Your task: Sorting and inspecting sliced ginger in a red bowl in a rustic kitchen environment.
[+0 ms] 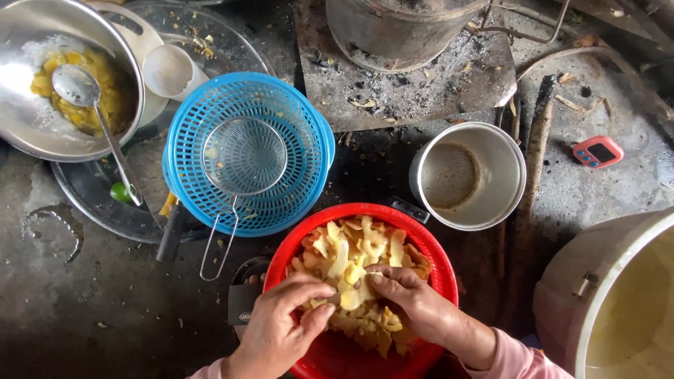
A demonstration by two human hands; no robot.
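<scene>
**Yellow fruit slices sitting between 2 hands in the red basket**

Yellow fruit slices [351, 263] are lying heaped in the red basket [300, 242], which is sitting on the dark floor at the bottom middle of the head view. The pile is running roughly from the near rim up toward the far rim, and the pieces are lying every which way, so no single long axis is showing. Both hands are resting on the near half of the heap, with most of the slices lying beyond the fingertips, toward the far rim.

The left hand [281, 326] is coming in from the lower left, palm down, its fingers curled and closed loosely around a few slices, thumb tucked toward the middle. The right hand [414, 298] is reaching in from the lower right, its fingers pressed together and laid flat on the pile, tips pointing left toward the other hand. The 2 sets of fingertips are sitting just beside each other, nearly touching. Neither hand is clearly nearer to the bulk of the slices.

Just beyond the red basket, a blue basket [309, 140] is holding a wire strainer [244, 156]. To the right, a metal pot [469, 175] is standing open, and a steel bowl [28, 119] with a spoon [77, 85] is sitting at the top left.
</scene>
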